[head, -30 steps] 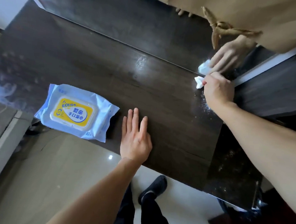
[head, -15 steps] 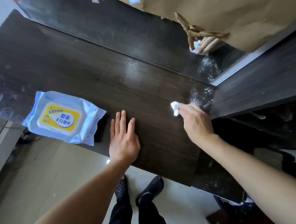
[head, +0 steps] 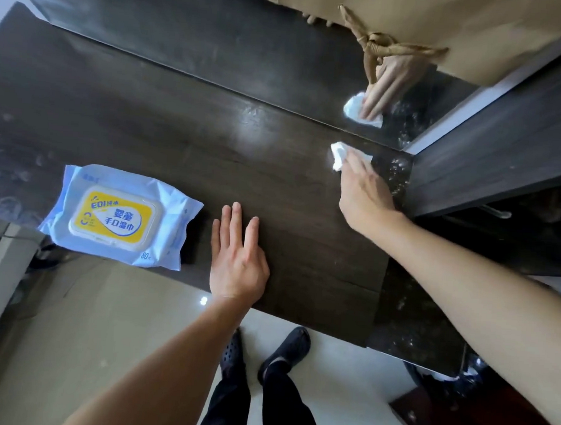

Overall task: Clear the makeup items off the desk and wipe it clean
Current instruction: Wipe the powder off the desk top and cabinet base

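Pushed back out toward the mirror [head: 217, 44] since half a second ago, wipe [head: 338, 152] pressed to the desk [head: 146, 122] under the straight fingers of the right hand [head: 362, 191]. Looks like scrubbing strokes, corner not yet done: white specks [head: 397, 173] remain just right of the fingertips. Braced flat with the left hand [head: 237, 259], relaxed, holding nothing; pack [head: 118, 215] just to its left.

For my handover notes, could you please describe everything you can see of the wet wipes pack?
The pack of wet wipes is a soft, pale blue plastic pouch, crinkled, with a cream hard flip lid, closed, bearing a yellow label with blue and white print. It lies flat, lid up, at the near edge of the desk, left of the left hand, which does not touch it.
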